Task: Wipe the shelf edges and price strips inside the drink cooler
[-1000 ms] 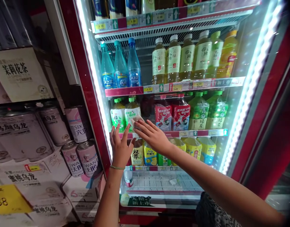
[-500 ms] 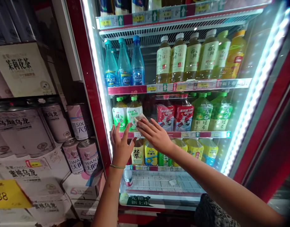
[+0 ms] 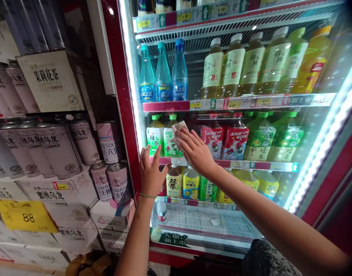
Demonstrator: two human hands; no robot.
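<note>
My right hand (image 3: 197, 149) presses a folded white tissue (image 3: 180, 127) flat beneath its fingers, in front of the green tea bottles (image 3: 171, 140) on the cooler's third shelf. It seems to lie against the glass door of the cooler. My left hand (image 3: 153, 173) is raised to the left and lower, fingers spread and holding nothing; whether its fingertips touch the glass I cannot tell. A thin band circles the left wrist. Bottles with red labels (image 3: 212, 136) stand behind and to the right of my right hand.
Lit shelves hold blue bottles (image 3: 163, 76), pale green tea bottles (image 3: 233, 69) and, lower down, yellow-labelled drinks (image 3: 190, 184). Stacked cans (image 3: 120, 182) and boxes (image 3: 53, 82) crowd the left side beside the red frame (image 3: 125, 126). A yellow price sign (image 3: 26, 215) hangs low left.
My right hand and the tissue have moved up a little across the bottle labels. The left hand stays spread. The view has shifted left, bringing more of the cans in.
</note>
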